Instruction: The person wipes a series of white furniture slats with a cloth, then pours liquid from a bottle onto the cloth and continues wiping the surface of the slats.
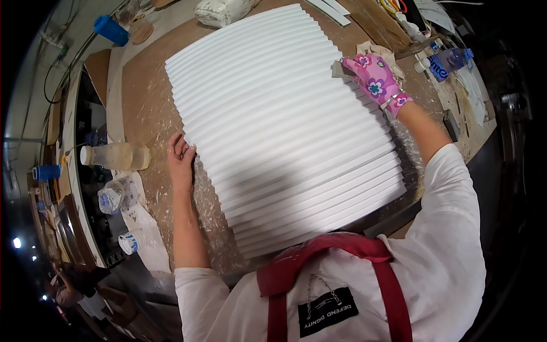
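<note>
In the head view, the right hand [373, 80], gloved in flowered pink, has its fingers closed on a small grey block [339, 70] at the right edge of the ridged white panel [279, 125]. From those fingers the panel spreads leftward to the bare left hand [181, 163], whose fingers curl beside its left edge; whether they grip it, I cannot tell. Left of them is a white-capped bottle [117, 156]; right of the gloved fingers, a blue-labelled bottle [447, 64].
</note>
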`<state>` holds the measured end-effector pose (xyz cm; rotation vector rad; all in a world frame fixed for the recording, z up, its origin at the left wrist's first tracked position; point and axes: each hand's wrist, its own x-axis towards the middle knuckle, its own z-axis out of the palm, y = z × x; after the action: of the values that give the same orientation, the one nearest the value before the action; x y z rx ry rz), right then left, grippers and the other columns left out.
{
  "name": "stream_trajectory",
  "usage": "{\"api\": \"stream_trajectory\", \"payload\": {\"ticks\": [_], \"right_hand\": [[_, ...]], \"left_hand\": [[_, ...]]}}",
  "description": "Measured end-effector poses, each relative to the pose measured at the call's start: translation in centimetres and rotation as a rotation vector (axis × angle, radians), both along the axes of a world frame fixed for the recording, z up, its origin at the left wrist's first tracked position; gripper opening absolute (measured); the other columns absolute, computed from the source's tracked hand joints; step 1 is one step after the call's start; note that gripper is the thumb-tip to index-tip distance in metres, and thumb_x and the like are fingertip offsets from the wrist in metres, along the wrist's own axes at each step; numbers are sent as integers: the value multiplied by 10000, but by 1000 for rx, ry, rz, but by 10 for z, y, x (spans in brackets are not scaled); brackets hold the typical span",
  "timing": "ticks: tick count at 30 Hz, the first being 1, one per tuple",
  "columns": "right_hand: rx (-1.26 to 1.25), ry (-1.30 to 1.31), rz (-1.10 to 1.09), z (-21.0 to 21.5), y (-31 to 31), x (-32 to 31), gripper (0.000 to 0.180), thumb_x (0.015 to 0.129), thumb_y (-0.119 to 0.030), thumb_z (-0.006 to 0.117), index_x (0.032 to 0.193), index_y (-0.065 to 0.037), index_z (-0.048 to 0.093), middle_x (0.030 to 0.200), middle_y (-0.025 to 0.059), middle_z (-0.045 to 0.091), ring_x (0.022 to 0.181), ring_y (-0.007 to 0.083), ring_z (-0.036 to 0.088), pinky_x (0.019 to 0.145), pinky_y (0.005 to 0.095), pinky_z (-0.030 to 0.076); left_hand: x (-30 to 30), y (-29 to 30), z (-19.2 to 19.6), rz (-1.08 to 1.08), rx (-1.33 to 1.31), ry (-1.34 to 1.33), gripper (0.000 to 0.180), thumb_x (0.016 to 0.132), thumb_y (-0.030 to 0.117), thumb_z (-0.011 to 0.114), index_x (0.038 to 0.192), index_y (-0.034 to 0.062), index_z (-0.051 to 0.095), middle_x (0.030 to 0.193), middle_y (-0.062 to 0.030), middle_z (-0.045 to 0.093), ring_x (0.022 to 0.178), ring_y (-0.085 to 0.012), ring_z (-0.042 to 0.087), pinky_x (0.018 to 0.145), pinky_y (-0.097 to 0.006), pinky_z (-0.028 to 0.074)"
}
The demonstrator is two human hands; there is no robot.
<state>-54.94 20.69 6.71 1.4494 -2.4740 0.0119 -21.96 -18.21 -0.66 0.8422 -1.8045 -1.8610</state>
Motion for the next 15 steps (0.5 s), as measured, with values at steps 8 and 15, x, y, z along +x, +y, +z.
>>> {"api": "stream_trajectory", "payload": {"ticks": [8, 15], "right_hand": [[-85, 68, 75, -9, -2, -7, 270, 813, -107, 616, 1083, -109, 601, 975, 95, 635, 869, 289, 620, 745, 424, 495], [-103, 13, -41, 2, 12, -18, 551, 749, 1, 640, 1278, -108, 529, 1048, 150, 602, 966, 341, 577, 866, 418, 479]], "left_hand": [[9, -4, -4, 22, -12, -10, 564, 850, -35, 606, 1364, 26, 381, 1229, -117, 571, 1034, -154, 530, 906, -281, 449], [-3, -4, -1, -49, -41, -14, 599, 824, -41, 622, 1367, 46, 384, 1212, -118, 565, 998, -159, 533, 878, -278, 465]]}}
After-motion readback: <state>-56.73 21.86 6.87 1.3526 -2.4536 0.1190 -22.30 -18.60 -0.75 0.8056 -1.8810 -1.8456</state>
